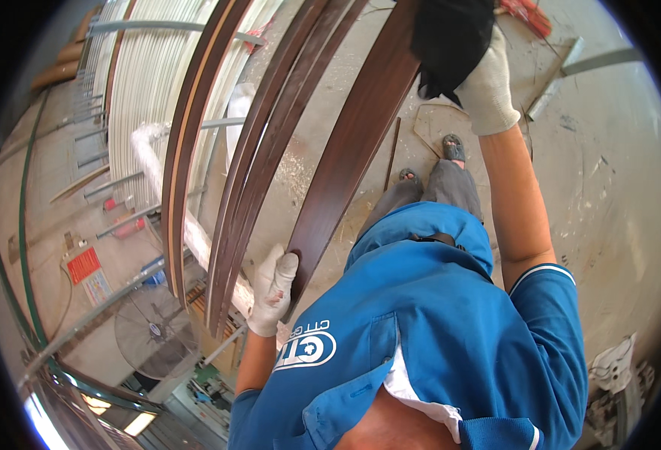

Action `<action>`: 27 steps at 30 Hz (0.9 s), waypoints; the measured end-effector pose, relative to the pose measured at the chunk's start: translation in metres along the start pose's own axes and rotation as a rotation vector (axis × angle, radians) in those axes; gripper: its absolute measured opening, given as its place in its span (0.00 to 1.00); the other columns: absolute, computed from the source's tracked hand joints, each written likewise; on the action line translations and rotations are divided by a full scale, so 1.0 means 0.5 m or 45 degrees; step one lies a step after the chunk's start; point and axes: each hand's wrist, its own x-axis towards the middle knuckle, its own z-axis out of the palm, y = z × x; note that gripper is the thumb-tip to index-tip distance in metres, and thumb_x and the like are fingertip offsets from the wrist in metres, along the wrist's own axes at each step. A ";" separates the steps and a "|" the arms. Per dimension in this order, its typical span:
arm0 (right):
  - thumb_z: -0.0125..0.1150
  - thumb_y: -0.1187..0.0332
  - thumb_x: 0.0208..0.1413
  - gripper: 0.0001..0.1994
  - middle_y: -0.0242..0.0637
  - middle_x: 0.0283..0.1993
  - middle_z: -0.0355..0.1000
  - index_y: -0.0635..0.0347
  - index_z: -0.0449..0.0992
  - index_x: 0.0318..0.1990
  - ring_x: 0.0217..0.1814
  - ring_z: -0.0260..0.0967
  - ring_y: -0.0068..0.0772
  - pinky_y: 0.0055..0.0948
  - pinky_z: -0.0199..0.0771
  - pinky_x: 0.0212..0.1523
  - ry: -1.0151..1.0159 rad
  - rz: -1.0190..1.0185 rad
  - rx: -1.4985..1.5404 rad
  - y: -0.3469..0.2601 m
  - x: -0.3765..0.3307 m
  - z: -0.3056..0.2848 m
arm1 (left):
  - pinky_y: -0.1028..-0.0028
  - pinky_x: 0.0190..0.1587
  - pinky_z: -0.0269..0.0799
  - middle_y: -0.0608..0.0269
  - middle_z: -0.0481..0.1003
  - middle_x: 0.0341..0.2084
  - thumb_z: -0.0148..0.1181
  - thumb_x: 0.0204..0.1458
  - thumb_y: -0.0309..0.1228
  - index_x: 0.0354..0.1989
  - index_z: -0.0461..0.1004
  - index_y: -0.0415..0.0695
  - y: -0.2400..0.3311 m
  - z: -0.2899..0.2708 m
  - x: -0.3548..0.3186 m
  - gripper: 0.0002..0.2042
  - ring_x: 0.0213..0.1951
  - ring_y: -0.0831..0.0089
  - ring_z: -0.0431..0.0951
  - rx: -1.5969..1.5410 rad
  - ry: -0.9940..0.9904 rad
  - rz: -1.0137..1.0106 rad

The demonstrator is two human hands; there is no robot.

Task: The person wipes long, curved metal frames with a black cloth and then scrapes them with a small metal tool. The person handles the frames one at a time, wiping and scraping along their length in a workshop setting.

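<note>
Left hand (273, 292), in a white work glove, is clamped on the near end of a long dark brown wood-grain plank (353, 142) — thumb up against its face, fingers wrapped round the edge. Right hand (488, 86), also gloved, presses a black cloth (450, 37) onto the plank near its far end; the hand is closed on the cloth, though the fingers are mostly hidden behind it. The plank runs from the left hand by the blue shirt up toward the top of the view, apparently held clear of the concrete floor (608, 172).

Risks as I judge them:
- Only one hand really grips the plank — the other only pushes through cloth. A hard push could twist the long plank out of the left grip, and it would drop toward the sandalled feet (450, 150).
- Just to the left stand more dark planks (263, 150), with pale strips (147, 82) racked beyond. A swing of the held plank could knock them or scrape the finish.
- Grit in the cloth from the dusty floor could scratch the face.
- A thin stick (393, 150) and scraps lie near the feet — trip hazard while stepping.
</note>
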 end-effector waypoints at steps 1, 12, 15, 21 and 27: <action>0.48 0.73 0.70 0.14 0.36 0.49 0.77 0.64 0.71 0.59 0.45 0.78 0.30 0.31 0.84 0.43 -0.012 -0.073 -0.086 0.003 -0.005 0.020 | 0.76 0.42 0.65 0.67 0.73 0.32 0.52 0.65 0.58 0.43 0.73 0.36 -0.007 -0.007 -0.005 0.29 0.38 0.78 0.68 0.031 0.031 0.048; 0.56 0.85 0.53 0.23 0.34 0.50 0.80 0.66 0.76 0.58 0.53 0.71 0.18 0.26 0.74 0.56 -0.116 0.388 -0.777 0.108 -0.418 0.233 | 0.71 0.55 0.72 0.59 0.77 0.52 0.53 0.67 0.52 0.63 0.71 0.39 -0.012 0.041 0.126 0.28 0.54 0.73 0.75 -0.615 -0.379 0.491; 0.54 0.85 0.52 0.21 0.39 0.47 0.81 0.66 0.77 0.55 0.52 0.74 0.24 0.29 0.74 0.56 -0.128 0.117 -0.961 0.084 -0.389 0.231 | 0.77 0.43 0.72 0.65 0.78 0.43 0.53 0.67 0.52 0.59 0.74 0.43 0.014 0.054 0.130 0.25 0.40 0.78 0.77 -0.705 -0.462 0.519; 0.56 0.74 0.64 0.15 0.38 0.47 0.77 0.63 0.72 0.57 0.44 0.77 0.32 0.31 0.80 0.45 0.188 -0.729 -1.087 0.040 -0.076 0.123 | 0.83 0.23 0.60 0.75 0.71 0.22 0.54 0.67 0.51 0.40 0.78 0.46 0.103 0.054 0.124 0.20 0.22 0.86 0.68 -0.524 -0.429 0.257; 0.62 0.77 0.55 0.17 0.44 0.46 0.79 0.65 0.75 0.53 0.45 0.78 0.34 0.33 0.78 0.47 0.066 -0.423 -0.787 0.010 -0.099 0.103 | 0.82 0.25 0.67 0.70 0.75 0.25 0.57 0.66 0.48 0.42 0.78 0.43 0.149 0.087 0.186 0.18 0.24 0.84 0.73 -0.510 -0.338 0.252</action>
